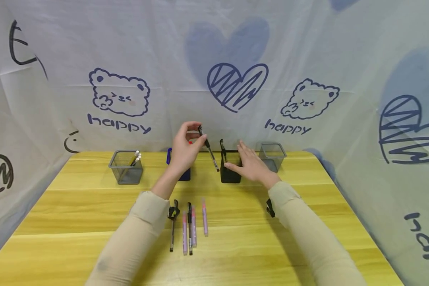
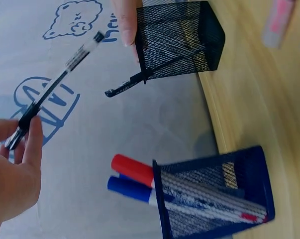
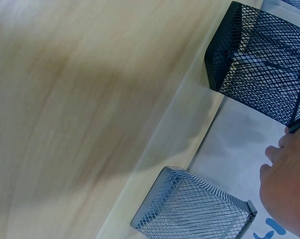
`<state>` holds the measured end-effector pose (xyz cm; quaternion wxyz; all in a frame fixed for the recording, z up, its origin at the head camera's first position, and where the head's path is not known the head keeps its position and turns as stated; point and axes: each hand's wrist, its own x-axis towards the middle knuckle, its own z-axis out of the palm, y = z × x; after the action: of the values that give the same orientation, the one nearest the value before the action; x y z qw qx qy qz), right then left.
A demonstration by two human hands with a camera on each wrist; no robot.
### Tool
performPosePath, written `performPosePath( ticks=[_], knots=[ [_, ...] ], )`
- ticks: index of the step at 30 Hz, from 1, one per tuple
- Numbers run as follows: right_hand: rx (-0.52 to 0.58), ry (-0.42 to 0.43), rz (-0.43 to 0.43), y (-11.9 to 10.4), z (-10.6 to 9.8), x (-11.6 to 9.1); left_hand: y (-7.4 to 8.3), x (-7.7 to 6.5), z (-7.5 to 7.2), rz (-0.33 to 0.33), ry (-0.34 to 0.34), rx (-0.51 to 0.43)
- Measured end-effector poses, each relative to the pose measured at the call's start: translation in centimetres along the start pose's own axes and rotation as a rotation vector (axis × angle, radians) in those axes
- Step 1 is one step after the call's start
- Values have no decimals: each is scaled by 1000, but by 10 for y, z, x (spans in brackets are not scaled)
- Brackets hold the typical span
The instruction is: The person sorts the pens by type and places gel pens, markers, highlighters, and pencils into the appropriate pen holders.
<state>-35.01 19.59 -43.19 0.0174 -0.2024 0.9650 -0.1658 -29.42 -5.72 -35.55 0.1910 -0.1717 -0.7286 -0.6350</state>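
Observation:
My left hand [image 1: 188,146] pinches a black gel pen [image 2: 65,72] between thumb and fingers, its dark tip end slanting down toward the black mesh pen holder [image 1: 230,174]. One black pen [image 2: 125,87] leans inside that holder and sticks out of its top. At the holder's right side, my right hand [image 1: 252,165] lies with fingers extended and thumb across the front of the rim. In the right wrist view, the right fingers [image 3: 271,154] are right at the holder's edge. A blue mesh holder [image 2: 164,204] with red and blue markers stands partly behind my left hand.
A grey mesh holder [image 1: 126,178] with several white-tipped pens stands at the left; another grey holder [image 1: 273,153] stands at the right. Black pens [image 1: 190,226] and pink-purple highlighters [image 1: 205,220] lie mid-table. A printed cloth [image 1: 178,103] hangs behind the table.

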Motion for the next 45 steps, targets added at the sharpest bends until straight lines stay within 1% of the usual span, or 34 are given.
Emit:
performPosePath(
  ticks=[2, 4, 7, 10, 15, 21, 27, 38, 45],
  knots=[
    [0, -3, 0, 0, 0, 1, -2, 7, 6, 32, 42, 2],
    [-2, -4, 1, 0, 0, 1, -3, 14, 12, 50, 76, 7],
    [-2, -7, 6, 0, 0, 2, -7, 22, 21, 43, 111, 15],
    [8, -5, 7, -1, -1, 2, -12, 26, 28, 17, 117, 35],
    [12, 1, 0, -2, -1, 2, -25, 27, 40, -14, 91, 103],
    [-2, -3, 0, -2, 0, 3, -39, 23, 51, -40, 57, 116],
    [1, -2, 1, -1, -1, 2, -51, 19, 60, -86, 23, 197],
    [-4, 2, -7, 0, -1, 1, -65, 12, 71, -112, -49, 224],
    [3, 0, -6, 1, -1, 1, -69, 9, 74, -153, -56, 223]
  ],
)
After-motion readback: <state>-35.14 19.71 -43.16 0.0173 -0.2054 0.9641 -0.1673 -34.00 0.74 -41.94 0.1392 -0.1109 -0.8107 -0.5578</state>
